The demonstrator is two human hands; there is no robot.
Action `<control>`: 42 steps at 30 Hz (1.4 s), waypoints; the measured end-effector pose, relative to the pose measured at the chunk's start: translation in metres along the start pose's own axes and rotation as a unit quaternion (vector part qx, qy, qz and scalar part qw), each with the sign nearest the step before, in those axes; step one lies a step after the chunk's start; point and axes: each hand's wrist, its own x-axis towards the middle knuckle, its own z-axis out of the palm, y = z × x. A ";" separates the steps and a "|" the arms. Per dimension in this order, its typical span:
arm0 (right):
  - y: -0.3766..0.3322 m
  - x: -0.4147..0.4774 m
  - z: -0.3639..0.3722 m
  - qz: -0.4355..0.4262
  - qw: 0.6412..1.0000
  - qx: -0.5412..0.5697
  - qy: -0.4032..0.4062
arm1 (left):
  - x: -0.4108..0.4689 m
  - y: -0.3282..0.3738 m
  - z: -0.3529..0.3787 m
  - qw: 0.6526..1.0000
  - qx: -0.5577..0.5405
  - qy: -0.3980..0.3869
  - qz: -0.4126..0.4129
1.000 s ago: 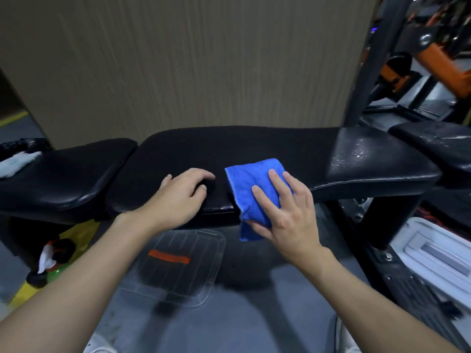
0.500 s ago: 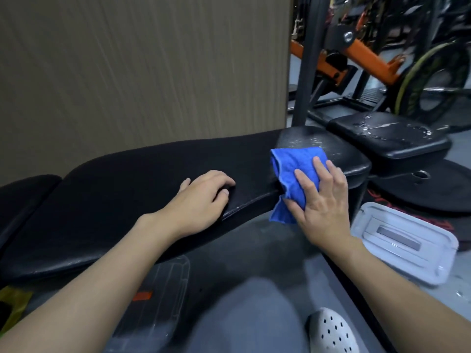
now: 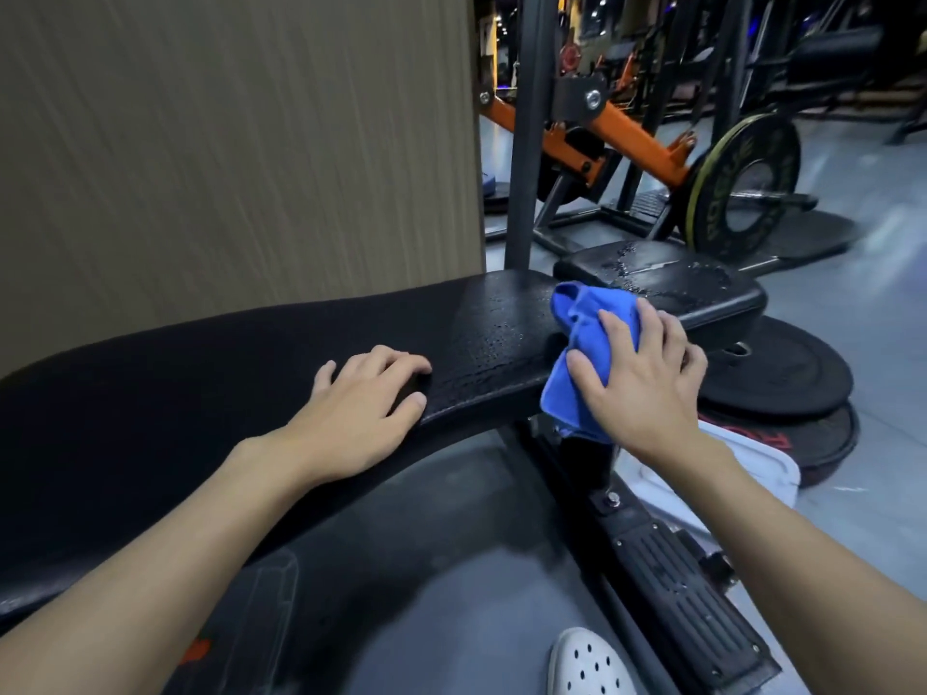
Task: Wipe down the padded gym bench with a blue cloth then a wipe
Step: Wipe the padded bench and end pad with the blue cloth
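The long black padded bench (image 3: pixel 251 373) runs from the lower left to the centre, and its right end glistens with droplets. A bunched blue cloth (image 3: pixel 582 318) drapes over that right end. My right hand (image 3: pixel 637 378) presses on the cloth with spread fingers, pushing it against the pad's end. On the bench's front edge, left of the cloth, my left hand (image 3: pixel 361 408) rests with its fingers on top and its thumb on the side. No wipe is in view.
A second black pad (image 3: pixel 702 283) with water on it sits just beyond the cloth. Stacked weight plates (image 3: pixel 782 383) and a white lid (image 3: pixel 752 469) lie on the floor at right. A steel upright (image 3: pixel 526 117), a ribbed foot plate (image 3: pixel 687 594) and my shoe (image 3: pixel 587 664) are close.
My right hand slid the cloth rightward along the bench to its far end, where the cloth bunched up. My left hand followed to the right along the front edge.
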 end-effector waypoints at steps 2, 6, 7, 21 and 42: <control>-0.007 -0.003 -0.003 0.003 1.000 0.017 0.004 | 0.001 -0.001 -0.002 1.000 0.003 -0.002 0.004; -0.018 0.011 0.000 0.000 0.999 0.037 -0.012 | 0.019 -0.010 -0.012 1.000 -0.008 0.005 0.018; -0.020 0.023 -0.001 -0.011 0.999 0.010 -0.033 | 0.029 -0.014 -0.015 0.999 -0.023 0.012 0.020; -0.067 0.156 0.050 -0.021 0.954 -0.097 -0.282 | 0.109 -0.097 -0.016 0.999 0.037 -0.027 0.005; -0.137 0.191 0.095 -0.098 0.932 -0.130 -0.325 | 0.088 -0.179 -0.045 0.998 0.067 -0.001 0.021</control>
